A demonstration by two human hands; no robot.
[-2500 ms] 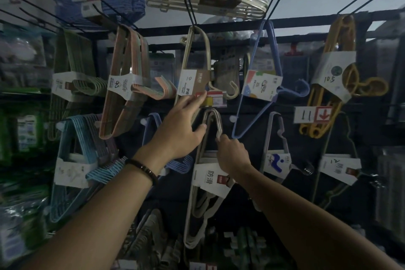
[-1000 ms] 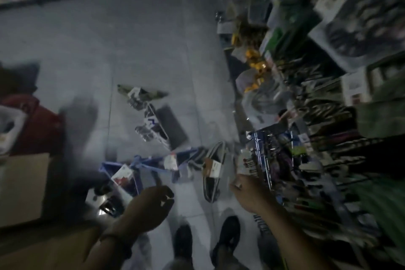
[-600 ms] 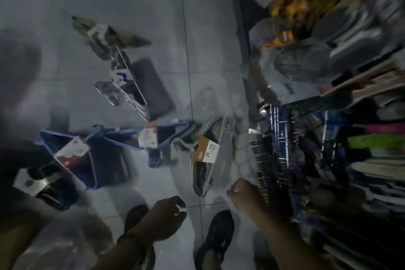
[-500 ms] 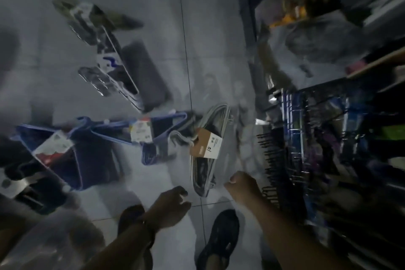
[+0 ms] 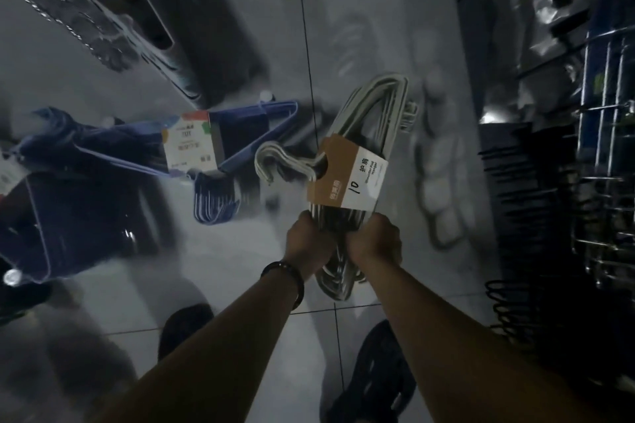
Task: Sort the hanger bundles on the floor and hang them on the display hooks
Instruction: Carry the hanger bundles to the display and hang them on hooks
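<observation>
Both hands grasp the grey hanger bundle (image 5: 369, 134) by its near end, left hand (image 5: 309, 240) and right hand (image 5: 374, 239) side by side. Its card sleeve (image 5: 347, 178), marked 10, sits just beyond the knuckles. A blue hanger bundle (image 5: 237, 134) lies on the floor (image 5: 240, 251) left of the hands.

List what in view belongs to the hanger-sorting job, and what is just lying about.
Job:
- grey hanger bundle, gripped by left hand and right hand
- blue hanger bundle on the floor
- blurred pale bundle beyond it

Just there:
- dark shoe
- bracelet
- wire rack at right
</observation>
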